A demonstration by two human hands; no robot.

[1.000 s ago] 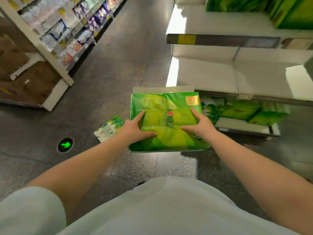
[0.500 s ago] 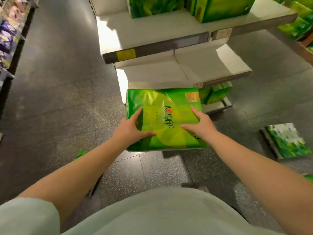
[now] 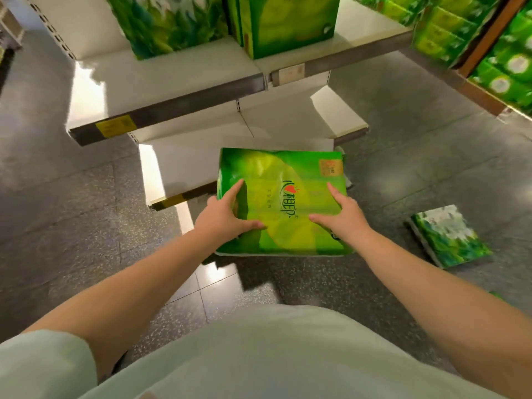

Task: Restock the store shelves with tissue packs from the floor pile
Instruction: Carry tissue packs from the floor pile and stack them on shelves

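A large bright green tissue pack (image 3: 288,180) with red-and-green lettering is held flat in front of me, above the floor. My left hand (image 3: 223,217) grips its left edge, thumb on top. My right hand (image 3: 342,216) grips its right edge the same way. The pack hangs just before the white lower shelves (image 3: 288,125). Another tissue pack (image 3: 449,237), dark green with a white pattern, lies on the floor to the right.
The upper shelf (image 3: 172,79) carries a dark green pack (image 3: 172,21) and a bright green pack (image 3: 288,21). A stocked shelf unit (image 3: 503,47) stands at the right. Grey tiled floor (image 3: 72,211) stretches out on the left.
My view has swung left to face the shelf unit, which is now closer. Both hands keep the same hold on the green pack. The floor pack now lies at my right.
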